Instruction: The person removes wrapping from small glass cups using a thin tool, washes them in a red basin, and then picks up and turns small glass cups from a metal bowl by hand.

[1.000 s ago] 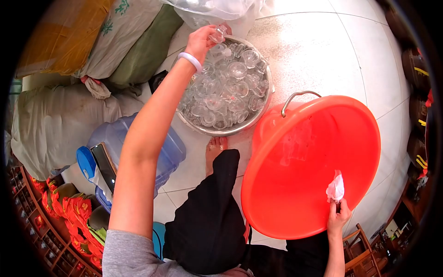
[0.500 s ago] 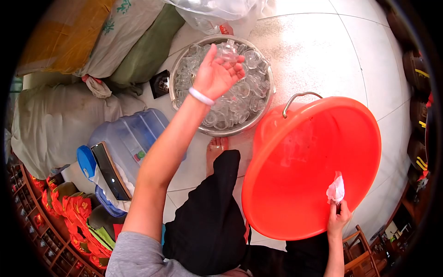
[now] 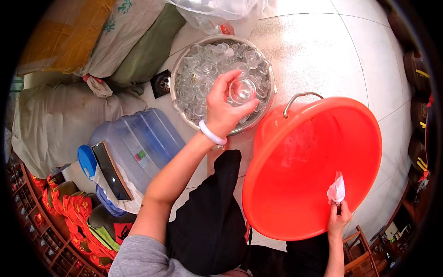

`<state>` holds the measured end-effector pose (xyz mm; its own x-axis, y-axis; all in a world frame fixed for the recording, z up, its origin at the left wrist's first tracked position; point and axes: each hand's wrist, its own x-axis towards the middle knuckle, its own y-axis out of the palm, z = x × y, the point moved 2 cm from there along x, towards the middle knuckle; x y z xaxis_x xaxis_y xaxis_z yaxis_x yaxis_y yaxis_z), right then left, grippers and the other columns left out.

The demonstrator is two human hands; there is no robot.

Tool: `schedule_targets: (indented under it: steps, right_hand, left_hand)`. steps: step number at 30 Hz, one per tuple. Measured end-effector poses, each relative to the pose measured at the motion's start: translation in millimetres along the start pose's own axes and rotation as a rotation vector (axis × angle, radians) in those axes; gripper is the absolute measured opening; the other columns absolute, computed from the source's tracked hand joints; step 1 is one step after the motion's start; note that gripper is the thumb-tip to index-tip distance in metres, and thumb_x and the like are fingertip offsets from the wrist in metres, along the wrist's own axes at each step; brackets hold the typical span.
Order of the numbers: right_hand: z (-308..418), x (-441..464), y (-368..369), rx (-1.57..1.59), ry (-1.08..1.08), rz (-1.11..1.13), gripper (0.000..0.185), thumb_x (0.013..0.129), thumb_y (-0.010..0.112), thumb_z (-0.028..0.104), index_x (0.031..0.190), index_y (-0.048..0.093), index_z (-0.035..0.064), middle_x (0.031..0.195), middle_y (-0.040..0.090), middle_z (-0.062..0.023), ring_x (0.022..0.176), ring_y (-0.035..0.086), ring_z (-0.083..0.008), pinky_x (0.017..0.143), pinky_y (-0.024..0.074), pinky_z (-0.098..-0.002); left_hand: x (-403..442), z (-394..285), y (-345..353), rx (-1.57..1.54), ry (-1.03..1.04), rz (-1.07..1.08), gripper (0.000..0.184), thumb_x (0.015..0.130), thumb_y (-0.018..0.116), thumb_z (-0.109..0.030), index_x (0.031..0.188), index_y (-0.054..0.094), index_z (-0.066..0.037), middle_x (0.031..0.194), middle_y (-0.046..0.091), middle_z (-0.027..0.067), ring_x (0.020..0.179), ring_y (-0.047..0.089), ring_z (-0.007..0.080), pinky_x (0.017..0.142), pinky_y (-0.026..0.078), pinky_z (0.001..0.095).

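My left hand (image 3: pixel 226 104), with a pale bracelet at the wrist, is closed round a small clear glass cup (image 3: pixel 242 91), thumb and fingers on its sides. It is above a round metal basin (image 3: pixel 175 92) heaped with similar clear glass cups (image 3: pixel 203 69). My right hand (image 3: pixel 339 220) grips a short dark handle whose tip carries a wad of whitish-pink cloth or tissue (image 3: pixel 337 189). That hand is at the near rim of a large red plastic bucket (image 3: pixel 295 184), which leans toward me with its mouth facing up at the camera.
A blue-tinted water jug (image 3: pixel 138 138) lies to the left with a phone (image 3: pixel 110 168) by it. Stuffed sacks (image 3: pixel 60 120) and a taped box (image 3: pixel 64 37) stand beyond. A clear plastic bag (image 3: pixel 217 11) is behind the basin. Dark wooden furniture (image 3: pixel 415 74) lines the right.
My left hand has come nearer and turned from palm-up to a grip round a glass cup, its rim now toward the camera. My right hand has barely moved.
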<state>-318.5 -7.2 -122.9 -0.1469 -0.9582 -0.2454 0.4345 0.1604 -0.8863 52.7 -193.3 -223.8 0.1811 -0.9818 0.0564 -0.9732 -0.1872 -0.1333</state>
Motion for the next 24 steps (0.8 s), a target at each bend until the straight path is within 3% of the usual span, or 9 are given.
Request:
schedule_targets:
  steps: [5, 7, 11, 13, 17, 19, 20, 22, 24]
  right_hand:
    - [-3.0, -1.6, -0.6, -0.005, -0.002, 0.001, 0.009, 0.076, 0.062, -0.003, 0.084, 0.058, -0.0009, 0.067, 0.064, -0.0125, 0.059, 0.063, -0.0244, 0.054, 0.0468, -0.0305]
    - [-2.7, -1.3, -0.4, -0.001, -0.002, -0.001, 0.009, 0.076, 0.062, -0.003, 0.084, 0.058, -0.0010, 0.067, 0.064, -0.0125, 0.059, 0.063, -0.0240, 0.054, 0.0468, -0.0304]
    - [-4.0, -1.7, 1.6, 0.006, 0.000, -0.006, 0.009, 0.076, 0.062, -0.003, 0.084, 0.058, -0.0007, 0.067, 0.063, -0.0130, 0.058, 0.063, -0.0240, 0.054, 0.0465, -0.0303]
    - [-4.5, -2.5, 3.9, 0.028, -0.055, -0.072, 0.003, 0.083, 0.059, -0.001, 0.082, 0.056, -0.0017, 0.056, 0.047, -0.0018, 0.050, 0.039, -0.0079, 0.046, 0.0293, -0.0243]
    - [-4.6, -2.5, 3.7, 0.022, -0.050, -0.067, 0.003, 0.083, 0.059, -0.001, 0.082, 0.056, -0.0017, 0.057, 0.048, -0.0018, 0.050, 0.039, -0.0078, 0.046, 0.0296, -0.0242]
    - [-4.8, -2.4, 4.2, 0.030, -0.062, -0.071, 0.003, 0.083, 0.059, -0.001, 0.082, 0.056, -0.0016, 0.057, 0.048, -0.0017, 0.050, 0.039, -0.0078, 0.046, 0.0298, -0.0241]
    - [-5.2, -2.5, 3.1, 0.030, -0.062, -0.072, 0.003, 0.083, 0.059, -0.001, 0.082, 0.056, -0.0016, 0.057, 0.048, -0.0017, 0.050, 0.039, -0.0078, 0.046, 0.0298, -0.0241]
    - [-7.3, -3.1, 1.5, -0.016, -0.009, -0.025, 0.009, 0.077, 0.064, 0.000, 0.084, 0.058, -0.0003, 0.064, 0.061, -0.0137, 0.056, 0.061, -0.0256, 0.052, 0.0450, -0.0317]
    - [-6.8, -2.9, 1.6, -0.007, -0.007, -0.024, 0.009, 0.077, 0.064, 0.000, 0.084, 0.058, -0.0003, 0.064, 0.061, -0.0137, 0.056, 0.061, -0.0257, 0.052, 0.0450, -0.0317]
  left_hand:
    - [-6.2, 2.4, -3.4, 0.005, 0.014, -0.070, 0.054, 0.060, 0.077, -0.003, 0.108, 0.053, 0.000, 0.098, 0.053, 0.0073, 0.083, 0.054, 0.0139, 0.075, 0.046, 0.0250]
    - [-6.5, 1.8, -7.4, 0.185, 0.131, -0.054, 0.055, 0.059, 0.077, -0.004, 0.108, 0.052, -0.001, 0.099, 0.053, 0.0093, 0.082, 0.055, 0.0174, 0.072, 0.046, 0.0263]
    - [-7.4, -3.1, -7.7, 0.238, 0.257, -0.075, 0.056, 0.058, 0.076, -0.003, 0.108, 0.052, -0.001, 0.098, 0.054, 0.0102, 0.081, 0.055, 0.0199, 0.069, 0.045, 0.0273]
    - [-9.7, -2.8, -7.2, 0.226, 0.275, -0.091, 0.055, 0.058, 0.075, -0.003, 0.108, 0.052, -0.001, 0.098, 0.054, 0.0101, 0.081, 0.055, 0.0202, 0.069, 0.045, 0.0274]
    - [-15.4, -0.4, -8.2, 0.179, 0.252, -0.131, 0.054, 0.058, 0.074, -0.002, 0.108, 0.052, -0.001, 0.097, 0.054, 0.0096, 0.078, 0.053, 0.0185, 0.067, 0.044, 0.0270]
    - [-18.8, 3.3, -11.2, 0.193, 0.139, -0.042, 0.064, 0.062, 0.076, 0.004, 0.117, 0.045, 0.002, 0.107, 0.051, 0.0078, 0.096, 0.052, 0.0150, 0.086, 0.043, 0.0278]
    - [-19.1, 3.6, -11.8, 0.193, 0.140, -0.042, 0.064, 0.062, 0.076, 0.004, 0.117, 0.045, 0.002, 0.107, 0.051, 0.0078, 0.096, 0.052, 0.0150, 0.086, 0.043, 0.0278]
    - [-19.3, 4.1, -12.5, 0.168, 0.134, -0.044, 0.063, 0.062, 0.075, 0.005, 0.117, 0.045, 0.001, 0.106, 0.051, 0.0077, 0.096, 0.052, 0.0150, 0.086, 0.043, 0.0280]
    - [-20.1, 3.9, -12.1, 0.172, 0.137, -0.050, 0.062, 0.062, 0.075, 0.004, 0.117, 0.045, 0.001, 0.106, 0.051, 0.0074, 0.094, 0.052, 0.0145, 0.085, 0.043, 0.0275]
